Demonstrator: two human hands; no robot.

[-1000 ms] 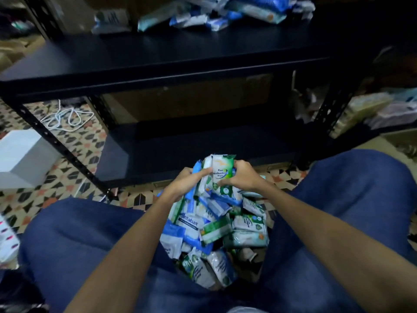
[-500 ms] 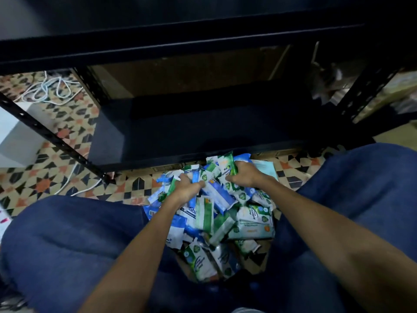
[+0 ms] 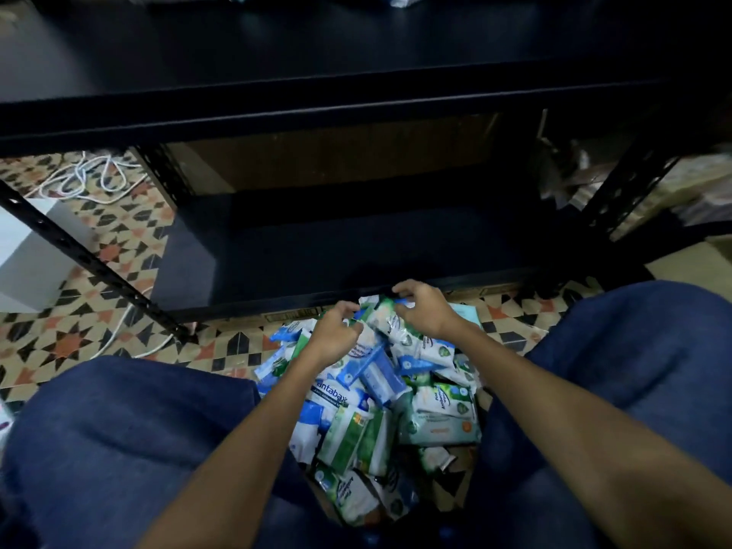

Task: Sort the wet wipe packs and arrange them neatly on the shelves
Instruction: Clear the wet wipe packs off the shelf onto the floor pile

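Observation:
A heap of wet wipe packs (image 3: pixel 396 410), green, blue and white, lies on the floor between my knees. Both hands are at its far end, just before the front edge of the bare black lower shelf (image 3: pixel 356 251). My left hand (image 3: pixel 334 336) has its fingers curled round a blue-and-white pack on top of the heap. My right hand (image 3: pixel 426 311) pinches the top edge of a white-and-green pack (image 3: pixel 386 317) between thumb and fingers. Above, the black upper shelf (image 3: pixel 317 73) holds a few packs at its far edge, mostly cut off by the frame.
My knees in blue jeans (image 3: pixel 119 429) flank the heap on both sides. A slanted black shelf post (image 3: pixel 79 255) stands at the left, with a white box (image 3: pixel 27 251) and a white cable (image 3: pixel 91 176) on the patterned tile floor. Stacked goods (image 3: pixel 673 192) sit at the right.
Both hands came down from holding a green-and-white pack upright, dipped into the heap, then moved to its far end by the lower shelf's edge. The view tilted down and back up.

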